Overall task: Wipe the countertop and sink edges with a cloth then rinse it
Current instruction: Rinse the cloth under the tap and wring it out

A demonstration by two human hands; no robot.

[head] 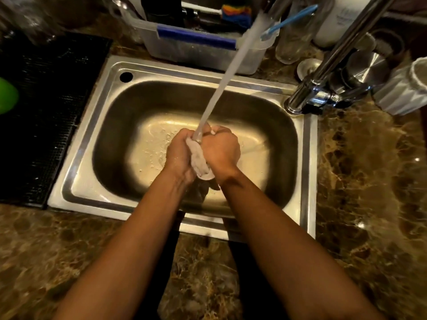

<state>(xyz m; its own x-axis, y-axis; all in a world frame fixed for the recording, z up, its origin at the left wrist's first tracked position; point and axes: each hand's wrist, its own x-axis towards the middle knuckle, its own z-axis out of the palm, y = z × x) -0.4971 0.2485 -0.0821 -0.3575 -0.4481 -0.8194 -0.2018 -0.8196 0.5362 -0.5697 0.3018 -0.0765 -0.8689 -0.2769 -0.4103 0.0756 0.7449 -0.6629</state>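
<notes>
- Two hands, left hand (179, 151) and right hand (220, 148), grip the cloth (198, 160) over the sink (92, 121) middle, away from its rim.
- Cloth: pale, wrung into a roll, under the water stream (221, 84).

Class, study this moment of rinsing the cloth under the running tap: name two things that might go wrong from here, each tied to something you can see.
1. The water stream strikes both hands gripping the pale bunched cloth, so it may splash over the steel sink rim onto the brown marble countertop.
2. The cloth is tightly bunched, so inner folds may stay unrinsed.
</notes>
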